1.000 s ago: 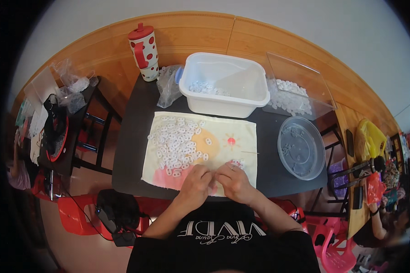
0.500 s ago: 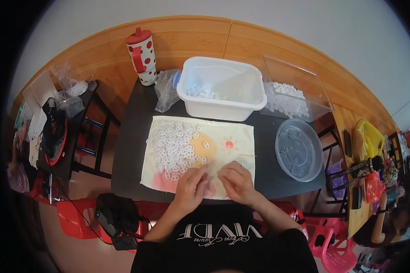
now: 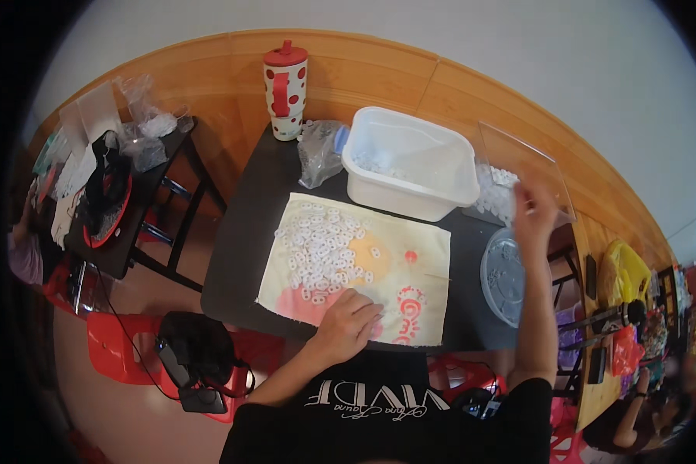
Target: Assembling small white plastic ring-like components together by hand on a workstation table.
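Note:
My left hand (image 3: 348, 325) rests at the front of a pale yellow cloth (image 3: 429, 325), its fingers closed together. Whatever they hold, if anything, is too small to make out. Many small white oval pieces with two holes (image 3: 321, 251) lie spread over the left half of the cloth, just beyond that hand. My right hand (image 3: 535, 213) is raised at the far right, smeared by motion, so its fingers do not read clearly. It is nearest to a clear plastic box (image 3: 530, 151) with white pieces (image 3: 495, 189) in and beside it.
A white tub (image 3: 414, 197) with small pieces inside stands behind the cloth. Left of it are a crumpled plastic bag (image 3: 319, 155) and a spotted tumbler (image 3: 285, 93). A round clear dish (image 3: 503, 278) sits under my right forearm. A thin stick (image 3: 438, 277) lies on the cloth.
My right hand has left the cloth and swung far right to the clear box. My left hand stays at the cloth's front. The whole view has shifted and turned somewhat.

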`<move>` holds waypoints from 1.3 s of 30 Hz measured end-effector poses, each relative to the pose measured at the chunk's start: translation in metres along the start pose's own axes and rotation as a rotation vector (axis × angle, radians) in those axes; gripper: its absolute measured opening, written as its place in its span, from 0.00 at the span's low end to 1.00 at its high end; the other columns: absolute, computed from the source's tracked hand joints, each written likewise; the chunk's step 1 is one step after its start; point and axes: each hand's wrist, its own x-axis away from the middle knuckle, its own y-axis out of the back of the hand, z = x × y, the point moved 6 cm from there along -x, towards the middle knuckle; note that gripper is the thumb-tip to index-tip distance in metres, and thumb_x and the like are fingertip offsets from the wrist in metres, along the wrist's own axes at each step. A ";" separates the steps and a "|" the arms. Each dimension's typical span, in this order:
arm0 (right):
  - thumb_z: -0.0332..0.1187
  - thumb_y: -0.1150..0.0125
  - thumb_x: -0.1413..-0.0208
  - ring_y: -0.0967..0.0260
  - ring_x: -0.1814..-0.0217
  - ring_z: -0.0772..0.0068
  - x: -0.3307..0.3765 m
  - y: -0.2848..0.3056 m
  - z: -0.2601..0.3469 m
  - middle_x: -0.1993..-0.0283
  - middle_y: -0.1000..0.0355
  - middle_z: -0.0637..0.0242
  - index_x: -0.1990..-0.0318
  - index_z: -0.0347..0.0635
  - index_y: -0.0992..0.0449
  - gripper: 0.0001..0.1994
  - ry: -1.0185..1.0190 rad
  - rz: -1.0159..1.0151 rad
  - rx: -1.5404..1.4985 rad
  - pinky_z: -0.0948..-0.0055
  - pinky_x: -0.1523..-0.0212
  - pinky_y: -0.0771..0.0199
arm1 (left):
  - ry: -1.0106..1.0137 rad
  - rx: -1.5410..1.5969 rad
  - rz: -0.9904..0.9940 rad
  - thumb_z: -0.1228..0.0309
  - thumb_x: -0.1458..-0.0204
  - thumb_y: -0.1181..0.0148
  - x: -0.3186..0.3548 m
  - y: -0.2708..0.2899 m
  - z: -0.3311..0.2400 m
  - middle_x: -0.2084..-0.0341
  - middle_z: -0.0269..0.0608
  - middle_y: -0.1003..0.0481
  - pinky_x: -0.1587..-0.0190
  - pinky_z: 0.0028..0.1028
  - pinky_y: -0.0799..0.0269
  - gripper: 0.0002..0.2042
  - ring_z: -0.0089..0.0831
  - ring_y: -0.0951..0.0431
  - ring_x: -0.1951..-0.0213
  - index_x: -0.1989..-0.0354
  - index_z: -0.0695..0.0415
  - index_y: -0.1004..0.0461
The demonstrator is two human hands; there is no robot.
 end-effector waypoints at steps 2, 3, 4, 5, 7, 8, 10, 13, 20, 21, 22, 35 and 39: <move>0.18 0.38 0.48 0.29 0.66 0.71 0.047 -0.045 0.036 0.69 0.28 0.63 0.65 0.36 0.23 0.04 -0.015 0.294 -0.294 0.72 0.66 0.30 | -0.017 -0.035 0.036 0.82 0.57 0.35 -0.003 0.001 -0.004 0.70 0.45 0.26 0.65 0.35 0.29 0.12 0.42 0.27 0.68 0.62 0.65 0.22; 0.17 0.37 0.52 0.26 0.64 0.63 0.068 -0.069 0.057 0.68 0.27 0.59 0.64 0.36 0.23 0.08 0.019 0.453 -0.382 0.69 0.64 0.29 | -0.012 -0.037 0.038 0.82 0.57 0.35 -0.001 0.000 -0.002 0.70 0.45 0.26 0.65 0.35 0.29 0.12 0.42 0.27 0.68 0.62 0.65 0.22; 0.19 0.37 0.52 0.27 0.63 0.54 0.088 -0.088 0.078 0.66 0.28 0.54 0.62 0.37 0.22 0.10 0.145 0.576 -0.379 0.64 0.63 0.28 | -0.019 -0.039 0.048 0.81 0.56 0.36 0.000 -0.001 0.000 0.70 0.45 0.27 0.65 0.35 0.30 0.11 0.42 0.28 0.68 0.62 0.64 0.22; 0.21 0.36 0.53 0.28 0.62 0.52 0.097 -0.103 0.096 0.66 0.29 0.54 0.61 0.38 0.22 0.10 0.193 0.590 -0.321 0.61 0.62 0.28 | -0.021 -0.045 0.059 0.80 0.55 0.36 0.002 -0.002 0.001 0.71 0.44 0.28 0.64 0.36 0.31 0.10 0.42 0.30 0.67 0.62 0.64 0.23; 0.22 0.35 0.53 0.29 0.61 0.50 0.105 -0.122 0.115 0.66 0.30 0.54 0.60 0.39 0.22 0.11 0.242 0.598 -0.262 0.58 0.62 0.29 | -0.020 -0.040 0.056 0.80 0.55 0.36 0.002 -0.002 0.000 0.71 0.44 0.28 0.64 0.36 0.31 0.10 0.43 0.30 0.67 0.63 0.64 0.23; 0.25 0.34 0.53 0.30 0.61 0.51 0.107 -0.132 0.114 0.66 0.31 0.55 0.61 0.40 0.22 0.10 0.227 0.607 -0.187 0.58 0.61 0.29 | -0.017 -0.036 0.050 0.80 0.55 0.36 0.001 -0.001 0.000 0.71 0.45 0.28 0.64 0.36 0.31 0.09 0.43 0.30 0.67 0.63 0.64 0.23; 0.28 0.33 0.53 0.31 0.60 0.52 0.107 -0.144 0.110 0.65 0.32 0.57 0.62 0.41 0.22 0.09 0.218 0.614 -0.117 0.57 0.60 0.29 | -0.013 -0.049 0.036 0.80 0.55 0.35 -0.001 -0.001 -0.001 0.71 0.45 0.27 0.65 0.36 0.30 0.09 0.42 0.28 0.68 0.64 0.64 0.22; 0.27 0.33 0.53 0.32 0.59 0.49 0.108 -0.151 0.111 0.67 0.33 0.55 0.62 0.40 0.22 0.10 0.257 0.697 -0.109 0.55 0.61 0.30 | 0.004 -0.052 0.020 0.81 0.56 0.34 0.000 0.000 -0.002 0.72 0.45 0.26 0.65 0.35 0.29 0.09 0.42 0.26 0.68 0.64 0.65 0.22; 0.18 0.36 0.48 0.27 0.65 0.69 0.132 -0.126 0.097 0.67 0.27 0.64 0.61 0.36 0.23 0.08 -0.208 0.705 -0.709 0.74 0.62 0.28 | 0.103 0.060 -0.083 0.81 0.52 0.37 0.001 0.009 0.006 0.72 0.46 0.27 0.66 0.33 0.30 0.10 0.41 0.27 0.69 0.59 0.65 0.23; 0.16 0.38 0.46 0.27 0.64 0.77 0.143 -0.124 0.093 0.66 0.26 0.68 0.61 0.35 0.23 0.07 -0.509 0.700 -1.024 0.79 0.61 0.28 | 0.105 0.064 -0.077 0.81 0.52 0.37 0.001 0.009 0.004 0.72 0.46 0.27 0.66 0.33 0.30 0.10 0.41 0.27 0.69 0.59 0.65 0.23; 0.16 0.38 0.46 0.27 0.64 0.77 0.147 -0.117 0.095 0.66 0.26 0.68 0.61 0.35 0.23 0.07 -0.517 0.698 -1.023 0.79 0.61 0.28 | 0.238 0.151 -0.112 0.83 0.51 0.37 0.002 0.009 0.011 0.69 0.45 0.25 0.65 0.29 0.29 0.13 0.35 0.25 0.67 0.56 0.65 0.23; 0.13 0.39 0.48 0.27 0.61 0.70 0.153 -0.062 0.118 0.62 0.24 0.59 0.61 0.31 0.22 0.08 -0.203 0.420 -0.990 0.77 0.61 0.29 | 0.335 0.508 -0.201 0.87 0.50 0.38 -0.008 -0.009 0.001 0.64 0.42 0.24 0.63 0.20 0.29 0.11 0.24 0.24 0.64 0.57 0.66 0.21; 0.13 0.38 0.50 0.26 0.62 0.70 0.153 -0.046 0.102 0.61 0.24 0.59 0.62 0.32 0.21 0.09 -0.135 0.334 -0.758 0.77 0.63 0.28 | 0.223 0.338 -0.167 0.87 0.52 0.36 -0.012 -0.007 -0.008 0.65 0.44 0.23 0.64 0.21 0.29 0.11 0.26 0.23 0.65 0.59 0.65 0.21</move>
